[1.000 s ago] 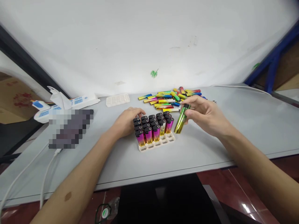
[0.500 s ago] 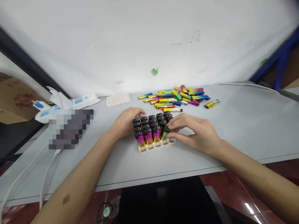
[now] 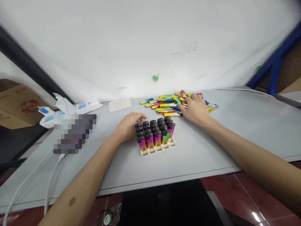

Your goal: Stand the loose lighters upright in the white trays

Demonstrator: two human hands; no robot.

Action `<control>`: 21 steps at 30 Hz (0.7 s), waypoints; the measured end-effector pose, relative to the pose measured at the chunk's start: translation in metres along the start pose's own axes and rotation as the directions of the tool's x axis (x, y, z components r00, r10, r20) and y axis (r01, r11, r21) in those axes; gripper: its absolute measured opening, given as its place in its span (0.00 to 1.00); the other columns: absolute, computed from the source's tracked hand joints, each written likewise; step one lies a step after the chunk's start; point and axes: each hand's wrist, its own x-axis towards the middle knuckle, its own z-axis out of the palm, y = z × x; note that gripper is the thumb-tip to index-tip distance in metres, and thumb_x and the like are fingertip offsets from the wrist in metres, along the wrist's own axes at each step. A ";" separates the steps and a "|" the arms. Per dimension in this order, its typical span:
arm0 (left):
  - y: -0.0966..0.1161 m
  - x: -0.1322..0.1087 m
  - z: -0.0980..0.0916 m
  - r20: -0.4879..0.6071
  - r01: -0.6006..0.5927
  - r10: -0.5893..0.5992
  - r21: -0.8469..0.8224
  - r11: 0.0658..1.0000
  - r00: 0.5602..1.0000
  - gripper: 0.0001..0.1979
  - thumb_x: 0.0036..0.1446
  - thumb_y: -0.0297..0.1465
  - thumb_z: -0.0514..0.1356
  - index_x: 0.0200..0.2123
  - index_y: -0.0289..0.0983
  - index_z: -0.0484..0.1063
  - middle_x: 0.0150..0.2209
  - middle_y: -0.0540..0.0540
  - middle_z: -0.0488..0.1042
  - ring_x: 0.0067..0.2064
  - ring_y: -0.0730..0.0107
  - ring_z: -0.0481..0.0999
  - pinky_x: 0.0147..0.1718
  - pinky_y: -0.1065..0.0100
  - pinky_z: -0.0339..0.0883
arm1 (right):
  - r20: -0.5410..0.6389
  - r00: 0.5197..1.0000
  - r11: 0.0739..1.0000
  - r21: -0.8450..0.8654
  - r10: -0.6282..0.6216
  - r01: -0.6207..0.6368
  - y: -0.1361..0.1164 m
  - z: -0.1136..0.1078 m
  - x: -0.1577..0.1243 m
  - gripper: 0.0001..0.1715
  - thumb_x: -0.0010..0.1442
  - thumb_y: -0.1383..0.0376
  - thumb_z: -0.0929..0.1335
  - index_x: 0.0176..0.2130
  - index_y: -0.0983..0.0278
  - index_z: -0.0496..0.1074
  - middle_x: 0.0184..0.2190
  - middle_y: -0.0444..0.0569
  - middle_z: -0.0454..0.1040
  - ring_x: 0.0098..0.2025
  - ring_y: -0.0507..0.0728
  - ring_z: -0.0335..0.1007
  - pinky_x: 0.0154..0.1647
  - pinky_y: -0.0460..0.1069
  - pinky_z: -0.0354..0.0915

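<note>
The loose lighters (image 3: 168, 105) are lying in a crossed heap toward the wall, and from here I am seeing the right hand (image 3: 195, 109) resting palm-down over their right side, its fingers spread; the fingertips are hiding beneath it, so I am not telling whether they are pinching one. For a clean pick I am favouring the outermost pieces: their shiny sides are looking slippery, and I am judging that a thumb-against-finger pinch across one body is disturbing its neighbours least. Nearer, the rack (image 3: 155, 151) is sitting on the table (image 3: 127, 169), its lighters standing black heads up, a green one (image 3: 166, 137) among purple ones at the front, with bare cells showing along the near edge. The left hand (image 3: 129, 125) is curling loosely just beside the rack's left side; some fingers are disappearing behind the lighters, so I am leaving contact unsettled. I am wanting only light steadying there, since pressure could be tipping the row. Farther left, a second rack (image 3: 120, 104) is lying near the power strip (image 3: 90, 105).
</note>
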 end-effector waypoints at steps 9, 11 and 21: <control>0.001 -0.001 -0.001 0.005 -0.019 0.019 0.052 0.998 1.000 0.21 0.51 0.22 0.57 0.50 0.39 0.72 0.44 0.48 0.79 0.50 0.61 0.74 0.48 0.64 0.67 | -0.011 0.969 0.952 0.192 0.246 -0.240 0.014 -0.003 0.010 0.10 0.53 0.59 0.71 0.32 0.63 0.71 0.43 0.62 0.74 0.51 0.71 0.67 0.51 0.64 0.64; 0.000 -0.001 0.000 0.004 -0.023 0.023 0.054 0.998 1.000 0.21 0.51 0.22 0.57 0.50 0.39 0.72 0.44 0.48 0.79 0.50 0.61 0.74 0.48 0.65 0.67 | 0.014 0.948 0.896 0.325 0.317 -0.304 0.016 -0.009 0.013 0.09 0.53 0.61 0.72 0.31 0.61 0.69 0.38 0.57 0.76 0.45 0.67 0.71 0.47 0.61 0.67; -0.002 0.000 -0.001 0.008 -0.035 0.035 0.056 0.998 0.999 0.20 0.53 0.22 0.56 0.50 0.38 0.72 0.43 0.47 0.79 0.48 0.63 0.75 0.48 0.65 0.67 | -0.074 0.934 0.724 0.654 0.350 -0.220 0.014 -0.023 0.012 0.09 0.61 0.58 0.70 0.37 0.60 0.72 0.35 0.52 0.76 0.36 0.58 0.74 0.33 0.53 0.72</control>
